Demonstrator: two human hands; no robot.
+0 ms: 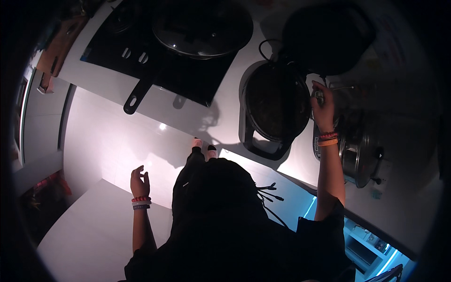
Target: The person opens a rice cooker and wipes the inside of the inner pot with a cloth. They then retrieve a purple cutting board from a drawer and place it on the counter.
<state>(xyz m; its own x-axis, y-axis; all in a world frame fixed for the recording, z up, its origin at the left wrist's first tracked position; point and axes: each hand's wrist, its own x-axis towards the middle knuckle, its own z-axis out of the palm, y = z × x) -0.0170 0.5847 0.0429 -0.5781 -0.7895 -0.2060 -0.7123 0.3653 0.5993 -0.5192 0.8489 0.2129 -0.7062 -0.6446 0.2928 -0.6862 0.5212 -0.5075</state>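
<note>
My right hand (323, 105) is at the right side of a round black electric griddle (278, 102), its fingers curled near a small shiny item that I cannot make out. Whether the fingers grip that item is not clear. The griddle's black lid (324, 38) stands raised behind it, with a black cable loop beside the hinge. My left hand (140, 181) hangs over the pale floor, away from the counter, fingers loosely bent and nothing seen in it. Bracelets circle both wrists.
A black cooktop (197, 81) with two knobs holds a large pan under a glass lid (204, 31); its black handle (135, 98) juts past the counter edge. A glass-lidded pot (356, 151) stands right of my forearm. A wooden board (63, 42) lies at the far left.
</note>
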